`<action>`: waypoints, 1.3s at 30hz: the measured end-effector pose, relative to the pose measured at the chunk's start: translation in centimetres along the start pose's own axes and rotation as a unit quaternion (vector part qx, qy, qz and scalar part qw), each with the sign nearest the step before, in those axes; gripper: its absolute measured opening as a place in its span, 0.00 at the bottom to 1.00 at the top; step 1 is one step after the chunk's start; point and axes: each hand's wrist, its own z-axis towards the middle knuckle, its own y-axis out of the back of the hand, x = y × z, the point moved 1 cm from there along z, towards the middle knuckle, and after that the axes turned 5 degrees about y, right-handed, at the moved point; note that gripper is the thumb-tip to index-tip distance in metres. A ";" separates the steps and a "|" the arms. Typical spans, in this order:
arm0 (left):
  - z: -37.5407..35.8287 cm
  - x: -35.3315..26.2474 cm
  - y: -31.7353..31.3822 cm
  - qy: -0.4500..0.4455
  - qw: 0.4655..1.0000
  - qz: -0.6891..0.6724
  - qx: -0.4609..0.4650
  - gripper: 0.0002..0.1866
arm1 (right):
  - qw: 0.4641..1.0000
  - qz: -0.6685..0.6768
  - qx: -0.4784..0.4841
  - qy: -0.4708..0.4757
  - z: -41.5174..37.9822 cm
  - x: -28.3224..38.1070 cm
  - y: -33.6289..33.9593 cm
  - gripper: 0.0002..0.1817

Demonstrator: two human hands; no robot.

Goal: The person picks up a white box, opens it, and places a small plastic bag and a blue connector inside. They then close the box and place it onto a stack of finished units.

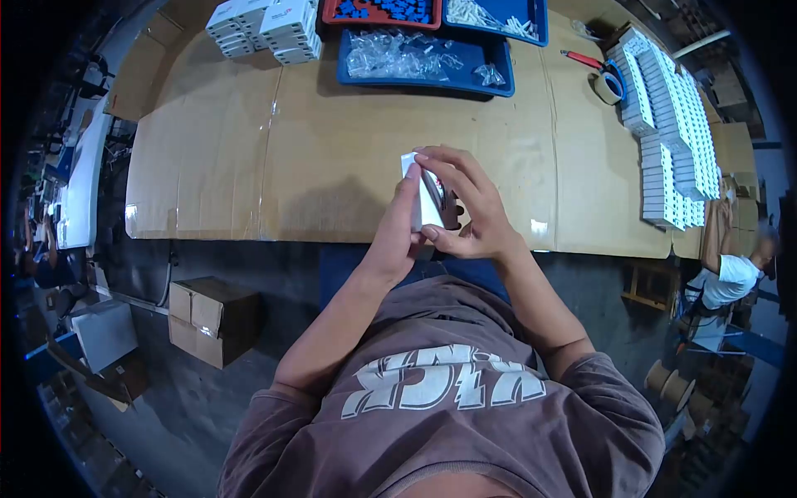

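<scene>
A small white box (424,207) is held upright between my two hands, above the front edge of the cardboard-covered table. My left hand (393,226) is closed along its left side, thumb near the top. My right hand (481,199) curves round the other side, with fingertips at the upper end and the thumb low down. Between the box and my right palm shows a dark piece (452,211) with a notched edge, partly hidden by the fingers.
Stacked white boxes stand at back left (290,29) and right (664,124). A blue tray (425,85) holds clear plastic bags, behind it a red tray (382,25) of blue parts. Tape (609,87) lies right. A carton (198,319) sits on the floor; a person (735,270) is at right.
</scene>
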 end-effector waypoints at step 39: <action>0.4 0.9 1.4 -0.198 0.976 0.035 -0.084 0.32 | 0.987 0.079 -0.108 -0.086 1.1 1.1 -3.5 0.32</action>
